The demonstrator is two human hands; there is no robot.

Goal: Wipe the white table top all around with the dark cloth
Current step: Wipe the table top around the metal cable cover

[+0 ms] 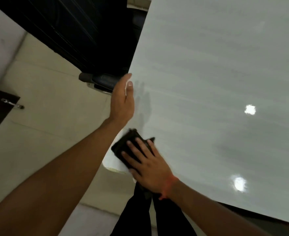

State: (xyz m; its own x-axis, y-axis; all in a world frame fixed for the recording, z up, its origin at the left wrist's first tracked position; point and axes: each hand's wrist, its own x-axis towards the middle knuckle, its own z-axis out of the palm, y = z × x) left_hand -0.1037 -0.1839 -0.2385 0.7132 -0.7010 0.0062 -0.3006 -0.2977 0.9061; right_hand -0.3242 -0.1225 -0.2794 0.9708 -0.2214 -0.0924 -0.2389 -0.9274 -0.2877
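Pale floor tiles (46, 92) flank the glossy white desk (217, 74), where the right hand (149, 164) presses the folded dark cloth (131, 143) flat at the near-left corner, the left hand (123, 99) open along the edge — overshoot could drag it off.

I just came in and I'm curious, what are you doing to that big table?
A person is wiping the white table top with a dark cloth. The right hand presses the folded cloth flat at the table's near corner, fingers spread on top of it. The left hand rests against the table's left edge, fingers straight, as if steadying it. The top looks shiny, with ceiling lights reflected in it.
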